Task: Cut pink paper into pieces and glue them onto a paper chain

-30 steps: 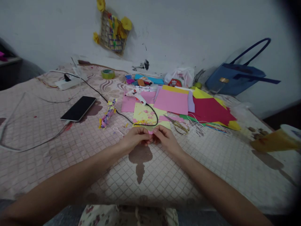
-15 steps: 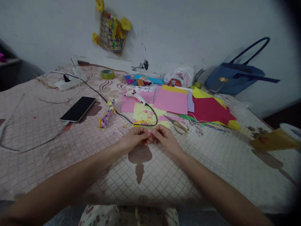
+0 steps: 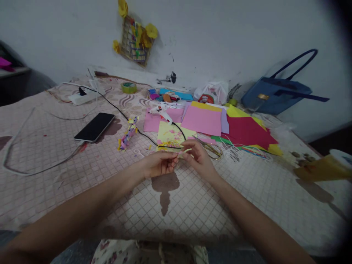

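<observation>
Here, left grip clamps a pink paper sliver — right grip curved, apart.

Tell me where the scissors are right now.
In the head view, the scissors lie right of centre, just beyond the right hand, which partly hides them, with white string to their right.

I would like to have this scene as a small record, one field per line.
Left hand: curled; any held piece too small to tell
Right hand: beside it, thumb and index finger parted
Behind hands: glue gun on paper; pale yellow sheet bearing scraps
Beyond right hand: scissors, white string
Left of hands: phone lying screen up
Wall: woven decoration with yellow flowers
</observation>
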{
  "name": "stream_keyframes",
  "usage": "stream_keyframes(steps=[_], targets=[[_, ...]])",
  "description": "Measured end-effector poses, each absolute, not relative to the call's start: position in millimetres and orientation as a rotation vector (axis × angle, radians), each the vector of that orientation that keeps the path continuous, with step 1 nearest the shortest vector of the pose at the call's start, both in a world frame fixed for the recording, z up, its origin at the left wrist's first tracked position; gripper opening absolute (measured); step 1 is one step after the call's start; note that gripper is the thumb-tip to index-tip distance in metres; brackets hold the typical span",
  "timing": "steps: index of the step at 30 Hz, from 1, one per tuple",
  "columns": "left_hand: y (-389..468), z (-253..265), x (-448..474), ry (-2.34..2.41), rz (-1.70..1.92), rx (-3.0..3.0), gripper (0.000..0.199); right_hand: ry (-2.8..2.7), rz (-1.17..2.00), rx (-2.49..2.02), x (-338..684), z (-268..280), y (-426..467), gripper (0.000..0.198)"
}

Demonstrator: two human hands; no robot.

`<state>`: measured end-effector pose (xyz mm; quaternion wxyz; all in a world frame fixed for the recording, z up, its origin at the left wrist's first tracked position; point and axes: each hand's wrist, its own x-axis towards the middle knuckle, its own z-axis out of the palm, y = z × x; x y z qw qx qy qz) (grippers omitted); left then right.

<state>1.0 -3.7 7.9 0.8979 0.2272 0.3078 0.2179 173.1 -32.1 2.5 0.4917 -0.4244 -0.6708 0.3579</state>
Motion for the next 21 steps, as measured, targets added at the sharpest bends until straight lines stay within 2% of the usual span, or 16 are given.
stream_keyframes(steps=[5, 8, 11, 15, 21], targets=[[-4, 6, -1, 0.571, 0.367, 0.449, 0.004, -1.8, 0.782, -0.936, 177, 9, -30, 0.008], [-7, 4, 0, 0.648, 0.378, 0.631, 0.013, -1.801, 0.766, -0.976, 177, 10, -31, 0.008], [-8, 1, 2, 0.73, 0.556, 0.981, 0.021, -1.788, 0.8, -1.082, 176, 8, -32, 0.01], [-6, -3, 2, 0.77, 0.747, 1.354, 0.021, -1.781, 0.857, -1.218, 175, 4, -33, 0.01], [-7, 1, 3, 0.77, 0.731, 1.116, 0.02, -1.814, 0.624, -1.11, 175, 1, -32, 0.013]])
